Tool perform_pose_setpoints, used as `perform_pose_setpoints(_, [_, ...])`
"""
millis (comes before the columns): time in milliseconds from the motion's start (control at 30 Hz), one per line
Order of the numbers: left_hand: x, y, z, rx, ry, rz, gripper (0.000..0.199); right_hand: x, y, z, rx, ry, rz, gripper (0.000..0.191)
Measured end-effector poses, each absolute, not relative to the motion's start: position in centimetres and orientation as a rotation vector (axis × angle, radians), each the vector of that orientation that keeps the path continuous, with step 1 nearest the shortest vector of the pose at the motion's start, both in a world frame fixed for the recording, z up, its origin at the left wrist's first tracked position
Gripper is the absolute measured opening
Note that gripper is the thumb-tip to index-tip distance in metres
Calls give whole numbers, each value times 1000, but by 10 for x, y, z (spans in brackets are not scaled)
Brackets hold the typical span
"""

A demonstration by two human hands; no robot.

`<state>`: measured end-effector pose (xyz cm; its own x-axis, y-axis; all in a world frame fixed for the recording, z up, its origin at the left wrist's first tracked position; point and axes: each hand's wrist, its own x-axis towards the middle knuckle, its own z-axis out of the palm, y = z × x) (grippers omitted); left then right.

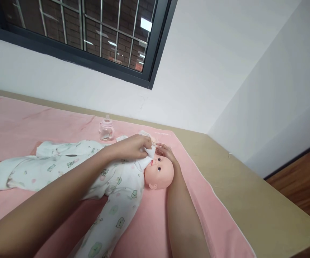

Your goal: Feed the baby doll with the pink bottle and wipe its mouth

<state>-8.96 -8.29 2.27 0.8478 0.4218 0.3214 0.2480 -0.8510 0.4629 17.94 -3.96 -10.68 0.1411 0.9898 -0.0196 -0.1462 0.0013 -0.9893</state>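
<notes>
Pink blanket point(36, 111) under a barred window point(111, 32), as viewed from the head camera. On it, lying face-up, a doll point(122, 175), long axis from feet at left to bald head point(160, 177) at right. White cloth point(149, 152) beside the mouth, pinched in the left hand point(140, 146); bald head just right of these fingers. Right hand point(168, 152) curved at its far side, fingers loosely extended; contact with cloth impossible to tell. Open room on near side, between forearms.

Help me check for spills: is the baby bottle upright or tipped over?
Upright: the baby bottle stands with its base on the pink blanket and its spout pointing up.
</notes>
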Motion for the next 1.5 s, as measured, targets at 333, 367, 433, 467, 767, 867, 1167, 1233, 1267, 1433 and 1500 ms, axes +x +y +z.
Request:
perform_pose_setpoints(333, [-84, -82, 17, 2661, 465, 605, 11, 178, -44, -104, -1157, -1020, 1192, 39])
perform_pose_setpoints(367, [-84, -83, 17, 2650, 469, 600, 11, 178, -43, -104, -1159, -1018, 1196, 39])
perform_pose_setpoints(433, [-85, -84, 18, 2616, 475, 595, 12, 178, -43, -104, -1169, -1015, 1194, 38])
perform_pose_setpoints(467, [-86, -84, 19, 2601, 474, 592, 14, 178, -43, -104, -1176, -1013, 1191, 38])
perform_pose_setpoints(767, [-86, -87, 20, 2595, 439, 589, 24, 179, -42, -105, -1172, -1023, 1186, 39])
perform_pose_setpoints(867, [-86, -87, 21, 2600, 423, 575, 24, 179, -41, -106, -1179, -1031, 1179, 39])
perform_pose_setpoints(1167, [-87, -86, 22, 2637, 345, 496, 20, 178, -43, -105, -1176, -1025, 1168, 41])
perform_pose_setpoints(1233, [-87, -86, 23, 2617, 383, 545, 17, 177, -44, -104, -1170, -1024, 1167, 40])
perform_pose_setpoints(1267, [-87, -86, 23, 2611, 414, 581, 15, 177, -44, -104, -1167, -1024, 1168, 40])
perform_pose_setpoints(1433, [-86, -79, 20, 2662, 511, 699, 10, 176, -45, -105, -1138, -1026, 1173, 41])
perform_pose_setpoints(1500, [-86, -76, 17, 2688, 509, 693, 10, 177, -44, -105, -1134, -1022, 1173, 41])
